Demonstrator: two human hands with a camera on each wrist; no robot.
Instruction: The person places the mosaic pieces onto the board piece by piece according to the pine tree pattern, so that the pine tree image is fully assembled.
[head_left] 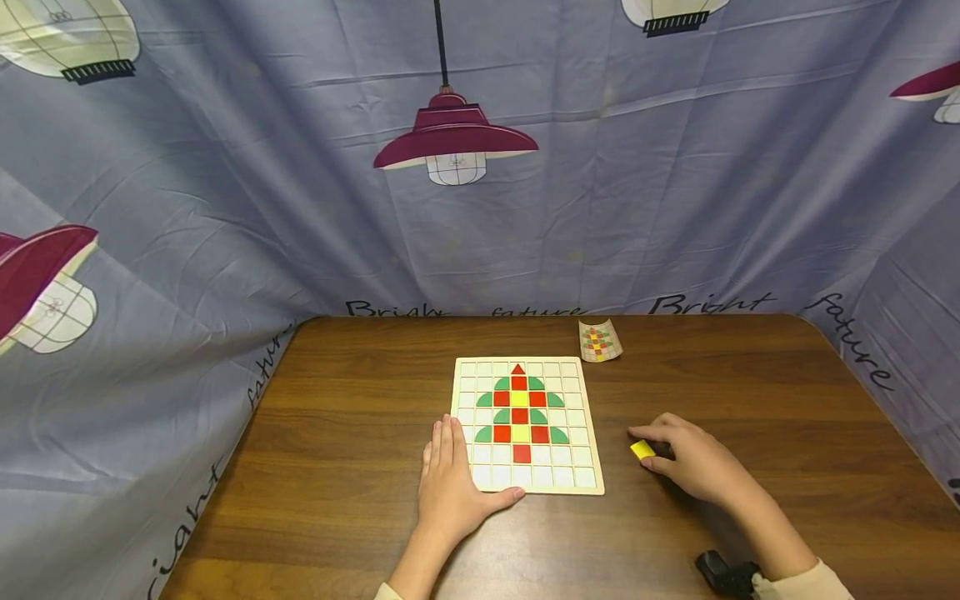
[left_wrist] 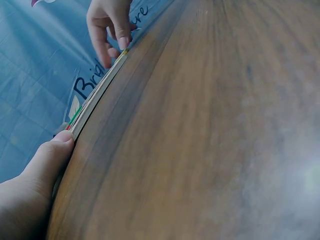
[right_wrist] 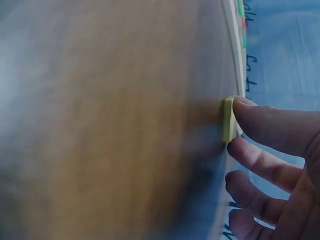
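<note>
A square white grid board (head_left: 489,477) lies on the table, bearing red, green and yellow tiles laid in a tree-like pattern. My left hand (head_left: 448,487) rests at its lower left corner, fingers stretched along the left edge and thumb on the near edge; that thumb (left_wrist: 62,137) touches the board's side in the left wrist view. To the right of the board, my right hand (head_left: 693,458) pinches a yellow square tile (head_left: 642,450) between thumb and fingertip. The right wrist view shows the same yellow tile (right_wrist: 228,120) edge-on beside the thumb.
A small curled paper card (head_left: 600,341) printed with a similar pattern lies behind the board, to the right. The brown wooden table (head_left: 337,450) ends at a grey-blue curtain (head_left: 525,242) at the back and sides. A black strap device (head_left: 726,573) is on the right wrist.
</note>
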